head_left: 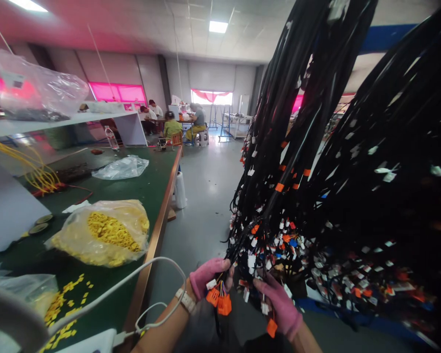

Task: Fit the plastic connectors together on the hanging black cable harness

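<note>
The left hand pinches wires at the bundle's lower end, probably so the orange connectors hang free in view, while the right hand curls nearby, its exact grip unclear.

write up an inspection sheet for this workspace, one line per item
Surface: green bench top, brown edge
Things: black wire bundles hanging at right; orange connectors below left hand
Clutter: bag of yellow pieces, loose yellow pieces, crumpled clear bag, bottle
Grip: left hand pinches wires; right hand among connectors, hold unclear
Cables: white cable loops past bench edge; yellow wires on bench
Surroundings: grey floor, people seated beyond
</note>
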Action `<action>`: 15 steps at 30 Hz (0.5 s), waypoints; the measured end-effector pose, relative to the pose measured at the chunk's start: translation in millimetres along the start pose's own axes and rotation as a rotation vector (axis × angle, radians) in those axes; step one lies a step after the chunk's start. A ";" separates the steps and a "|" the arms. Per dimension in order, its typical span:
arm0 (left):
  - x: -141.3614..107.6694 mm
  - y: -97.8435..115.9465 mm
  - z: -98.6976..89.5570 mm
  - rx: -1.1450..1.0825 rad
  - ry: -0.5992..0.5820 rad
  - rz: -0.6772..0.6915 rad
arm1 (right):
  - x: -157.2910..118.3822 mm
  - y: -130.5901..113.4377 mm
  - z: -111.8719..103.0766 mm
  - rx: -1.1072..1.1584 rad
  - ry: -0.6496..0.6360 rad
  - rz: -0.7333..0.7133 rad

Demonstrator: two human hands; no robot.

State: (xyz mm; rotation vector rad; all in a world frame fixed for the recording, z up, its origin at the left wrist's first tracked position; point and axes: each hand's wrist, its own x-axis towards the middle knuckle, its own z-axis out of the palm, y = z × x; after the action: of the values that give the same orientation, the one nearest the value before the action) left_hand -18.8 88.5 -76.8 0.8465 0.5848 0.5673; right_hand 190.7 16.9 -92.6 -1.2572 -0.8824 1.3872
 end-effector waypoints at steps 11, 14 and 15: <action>1.0 2.0 0.0 -0.043 0.010 -0.048 | 35.5 12.2 -21.3 -0.312 0.040 -0.067; 1.7 1.7 0.4 -0.034 0.012 -0.045 | 40.8 5.3 -23.8 -0.379 0.025 -0.056; 1.9 1.7 0.2 -0.030 0.012 -0.042 | 41.3 3.4 -22.2 -0.391 -0.011 -0.051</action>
State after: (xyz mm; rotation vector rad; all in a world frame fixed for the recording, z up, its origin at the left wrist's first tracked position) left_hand -17.7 90.5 -75.7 0.8013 0.6020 0.5425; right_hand 214.5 53.9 -109.4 -1.5069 -1.2267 1.2175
